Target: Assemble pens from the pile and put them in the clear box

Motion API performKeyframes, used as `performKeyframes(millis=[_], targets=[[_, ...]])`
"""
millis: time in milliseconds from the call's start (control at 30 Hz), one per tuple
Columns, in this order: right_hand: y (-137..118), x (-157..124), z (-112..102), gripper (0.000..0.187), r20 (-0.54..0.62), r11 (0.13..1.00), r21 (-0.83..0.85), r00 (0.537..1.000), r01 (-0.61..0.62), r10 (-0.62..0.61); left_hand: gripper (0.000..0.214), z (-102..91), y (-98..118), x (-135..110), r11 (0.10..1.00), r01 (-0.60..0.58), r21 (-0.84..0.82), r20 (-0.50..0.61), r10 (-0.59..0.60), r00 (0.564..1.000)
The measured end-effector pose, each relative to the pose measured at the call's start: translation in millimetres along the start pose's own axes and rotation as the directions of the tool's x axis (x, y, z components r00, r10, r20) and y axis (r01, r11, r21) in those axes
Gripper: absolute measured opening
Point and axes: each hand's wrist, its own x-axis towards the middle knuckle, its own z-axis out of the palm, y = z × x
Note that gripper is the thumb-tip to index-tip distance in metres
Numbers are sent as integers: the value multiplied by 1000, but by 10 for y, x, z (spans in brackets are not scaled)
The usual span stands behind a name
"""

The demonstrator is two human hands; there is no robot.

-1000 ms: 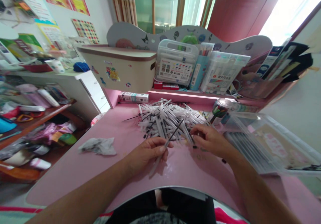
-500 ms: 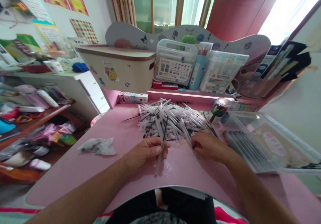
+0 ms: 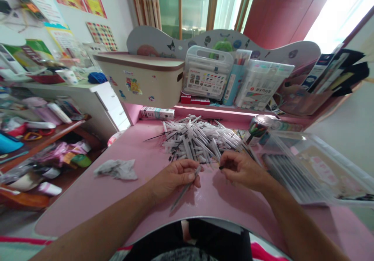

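Grey tube clamped in left hand, black piece in right hand; step: apparently assembly; next move requires alignment

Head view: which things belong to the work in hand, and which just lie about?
In use:
grey tube, left hand
small black piece, right hand
heap of slim tubes
clear box, probably

Lying about, seemingly:
crumpled tissue
lidded bin
handled case

hands: bare | forearms: bare | legwear: black | waist garment: speckled grey-black
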Motion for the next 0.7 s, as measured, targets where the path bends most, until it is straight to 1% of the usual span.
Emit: performKeyframes(millis=[33,100,167,233,367,500,700], targets=[[-15,10,51,9,-11,998,57,1000,18,-17,35,3,-7,5,1000,11,24,-7,-11,1000],[-51,27,151,10,-52,993,93,996,72,-67,35,10,-18,14,997,26,78,-10,-25,1000],[-88,38,230,9,-90,991,72,990,115,-109,36,20,-21,22,992,36,123,-6,-35,999],[-119,41,280,9,-103,989,45,985,141,-136,37,35,-14,26,987,49,156,-3,-49,999],[-157,31,298,12,-93,984,-25,980,175,-176,36,68,8,26,977,59,204,-3,-60,998],[-182,16,276,15,-87,971,-90,970,221,-229,35,75,9,26,975,55,216,-42,-47,998],[-227,8,286,19,-74,950,-196,963,242,-261,34,55,-4,38,970,65,236,-59,-52,997]])
